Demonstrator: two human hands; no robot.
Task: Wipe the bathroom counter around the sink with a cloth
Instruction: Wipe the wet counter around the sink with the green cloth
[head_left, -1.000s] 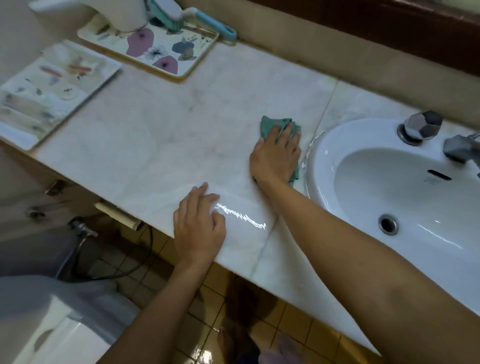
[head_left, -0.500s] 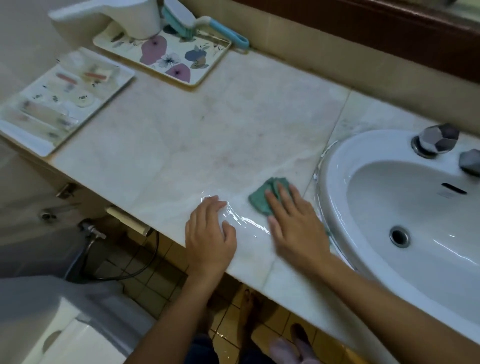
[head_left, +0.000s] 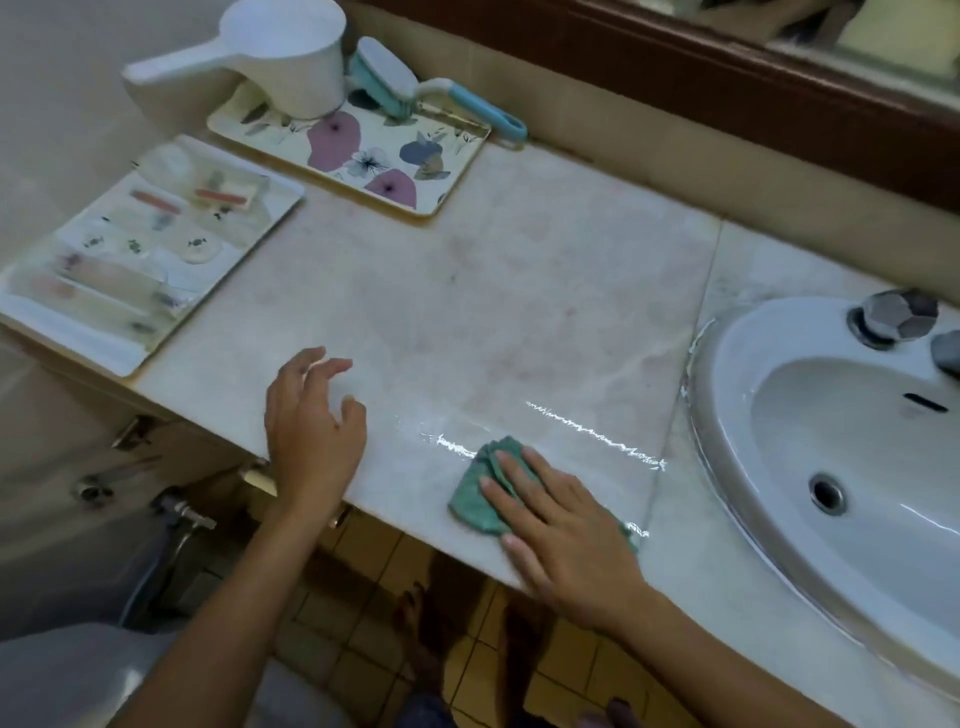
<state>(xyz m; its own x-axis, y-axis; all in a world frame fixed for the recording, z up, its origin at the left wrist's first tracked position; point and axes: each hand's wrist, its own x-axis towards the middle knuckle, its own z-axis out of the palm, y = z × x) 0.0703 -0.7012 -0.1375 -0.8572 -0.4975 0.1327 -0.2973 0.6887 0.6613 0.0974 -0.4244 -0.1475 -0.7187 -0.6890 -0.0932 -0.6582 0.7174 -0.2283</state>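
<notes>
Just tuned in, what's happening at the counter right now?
A person is wiping the marble counter to the left of the sink. The right hand lies flat on a folded green cloth, pressing it down near the counter's front edge, with wet streaks shining beside it. The left hand is empty, open, at the front edge further left. Two trays sit at the far left end, a floral tray and a white tray, both away from the cloth.
</notes>
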